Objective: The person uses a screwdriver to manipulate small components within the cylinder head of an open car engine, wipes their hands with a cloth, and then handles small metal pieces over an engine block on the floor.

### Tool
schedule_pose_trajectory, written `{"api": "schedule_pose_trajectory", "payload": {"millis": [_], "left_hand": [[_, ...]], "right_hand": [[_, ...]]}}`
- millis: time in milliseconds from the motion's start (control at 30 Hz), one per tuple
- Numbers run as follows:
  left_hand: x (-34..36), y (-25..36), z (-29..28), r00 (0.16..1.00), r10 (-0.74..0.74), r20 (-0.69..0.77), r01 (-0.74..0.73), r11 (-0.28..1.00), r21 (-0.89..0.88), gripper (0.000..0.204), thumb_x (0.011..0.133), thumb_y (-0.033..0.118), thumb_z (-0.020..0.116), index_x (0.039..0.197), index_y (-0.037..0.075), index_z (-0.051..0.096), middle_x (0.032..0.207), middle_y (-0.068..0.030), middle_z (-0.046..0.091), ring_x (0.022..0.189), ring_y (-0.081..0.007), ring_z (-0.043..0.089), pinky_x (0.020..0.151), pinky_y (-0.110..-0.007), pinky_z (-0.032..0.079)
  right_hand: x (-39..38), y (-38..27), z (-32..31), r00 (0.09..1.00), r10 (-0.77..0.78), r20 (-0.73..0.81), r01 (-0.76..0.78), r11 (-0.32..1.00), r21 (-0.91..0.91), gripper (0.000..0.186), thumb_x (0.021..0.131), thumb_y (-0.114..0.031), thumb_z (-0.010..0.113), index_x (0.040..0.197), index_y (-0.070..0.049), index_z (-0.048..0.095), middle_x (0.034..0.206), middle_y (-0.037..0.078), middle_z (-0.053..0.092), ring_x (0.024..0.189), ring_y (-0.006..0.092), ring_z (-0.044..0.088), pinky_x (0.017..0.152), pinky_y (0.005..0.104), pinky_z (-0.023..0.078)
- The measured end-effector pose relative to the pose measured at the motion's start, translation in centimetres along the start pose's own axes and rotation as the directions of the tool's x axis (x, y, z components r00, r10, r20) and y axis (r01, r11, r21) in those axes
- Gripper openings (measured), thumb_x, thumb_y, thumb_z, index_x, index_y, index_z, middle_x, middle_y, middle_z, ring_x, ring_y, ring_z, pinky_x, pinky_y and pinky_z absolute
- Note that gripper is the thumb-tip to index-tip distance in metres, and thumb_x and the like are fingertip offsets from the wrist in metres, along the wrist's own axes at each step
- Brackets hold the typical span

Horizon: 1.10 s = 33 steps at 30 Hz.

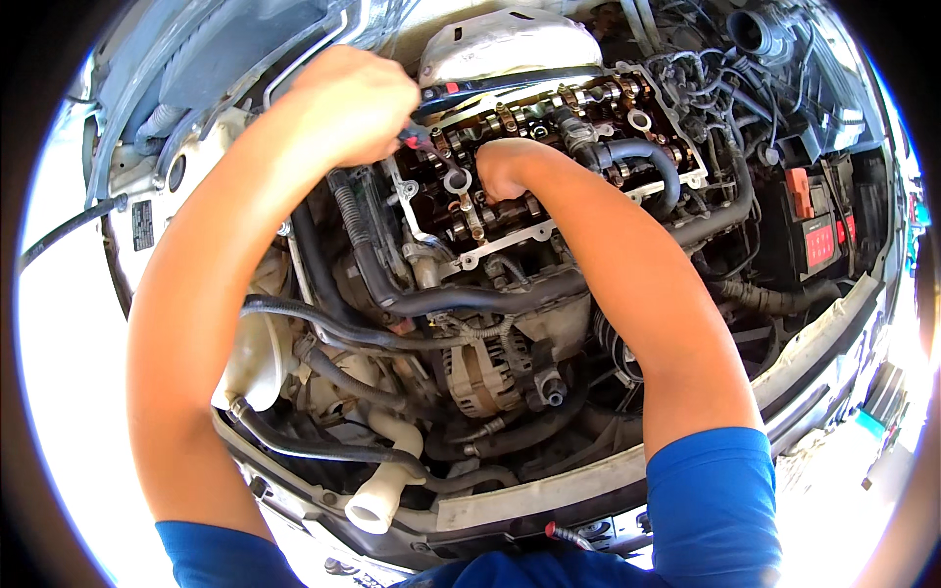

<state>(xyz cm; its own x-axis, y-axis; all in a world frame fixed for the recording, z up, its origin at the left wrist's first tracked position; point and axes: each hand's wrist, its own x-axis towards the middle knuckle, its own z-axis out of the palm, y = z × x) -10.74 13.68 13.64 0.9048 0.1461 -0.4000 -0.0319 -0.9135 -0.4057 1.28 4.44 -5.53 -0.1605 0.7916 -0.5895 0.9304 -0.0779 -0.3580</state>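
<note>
Left hand (358, 106) right in there — grip clenched round a dark-and-red tool (416, 140), which slants down over the left end of the open engine (541, 233)! Right hand (505, 169) curls low beside the camshafts (600, 96) — whether its grip holds anything, I can't tell.

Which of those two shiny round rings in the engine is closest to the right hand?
The left ring, just beside the right hand. The other ring sits farther away, by the bent hose.
</note>
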Motion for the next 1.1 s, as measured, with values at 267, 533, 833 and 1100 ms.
{"api": "schedule_pose_trajectory", "payload": {"millis": [267,533,833,1100], "left_hand": [[-9.2,5.7,-3.6,0.999,0.044,-0.017,-0.047,0.951,-0.304,0.032,0.077,0.010,0.067,0.105,0.007,0.054,0.073,-0.0088,0.055,0.059,-0.0238,0.059,0.055,-0.039,0.046],[-8.4,9.7,-0.7,0.999,0.033,0.022,-0.022,0.922,-0.386,0.023,0.082,0.018,0.065,0.096,0.000,0.064,0.072,-0.0111,0.059,0.061,-0.0320,0.063,0.056,-0.041,0.051],[-2.3,10.7,-2.9,0.940,0.145,0.308,-0.006,0.911,-0.411,0.020,0.077,0.016,0.057,0.070,0.001,0.070,0.075,-0.0204,0.067,0.072,-0.0355,0.068,0.066,-0.042,0.054],[-1.6,11.0,-2.0,0.890,0.114,0.441,0.137,0.855,-0.499,0.026,0.078,0.020,0.055,0.081,0.000,0.071,0.087,-0.0184,0.069,0.085,-0.0342,0.068,0.075,-0.043,0.054]], "right_hand": [[1.0,0.6,0.2,0.994,0.065,0.087,-0.064,0.998,-0.022,0.016,0.080,-0.014,0.070,0.092,-0.005,0.075,0.090,0.010,0.071,0.079,0.0281,0.066,0.069,0.0411,0.051],[1.0,0.5,-0.1,0.994,-0.007,0.110,0.001,0.998,0.056,0.018,0.068,-0.010,0.074,0.086,-0.006,0.076,0.085,0.015,0.070,0.071,0.0318,0.061,0.066,0.0408,0.050],[-1.2,-0.7,-1.1,0.993,0.068,0.094,-0.077,0.992,0.095,0.014,0.072,-0.007,0.069,0.085,-0.005,0.075,0.081,0.015,0.070,0.068,0.0284,0.063,0.061,0.0419,0.049],[-1.8,-0.9,-1.4,0.993,0.095,0.068,-0.102,0.988,0.117,0.013,0.076,-0.009,0.068,0.085,-0.004,0.075,0.078,0.012,0.071,0.066,0.0273,0.062,0.060,0.0409,0.049]]}}
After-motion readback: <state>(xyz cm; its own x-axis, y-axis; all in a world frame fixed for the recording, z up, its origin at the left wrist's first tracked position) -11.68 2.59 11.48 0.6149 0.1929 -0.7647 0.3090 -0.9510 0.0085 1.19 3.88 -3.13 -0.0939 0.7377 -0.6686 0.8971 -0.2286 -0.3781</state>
